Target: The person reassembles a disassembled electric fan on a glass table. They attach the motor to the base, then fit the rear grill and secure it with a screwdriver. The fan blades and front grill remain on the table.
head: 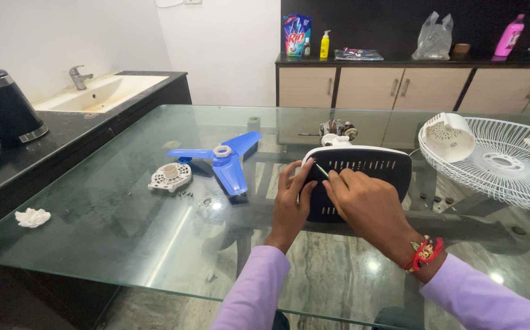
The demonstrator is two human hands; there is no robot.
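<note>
A black fan base (363,174) with a white rim and rows of slots lies on the glass table (124,226). My left hand (290,198) rests on the base's left edge, fingers pressing it. My right hand (366,205) pinches a thin green-tipped tool (322,171) against the base near its top left. A fan motor (337,130) sticks up just behind the base.
A blue three-blade fan propeller (225,160), a white round cap (170,178) and small screws (185,194) lie left of the base. A white wire grille (509,162) with a white motor cover (448,137) sits right. Kettle (2,107) and sink (97,91) stand at left.
</note>
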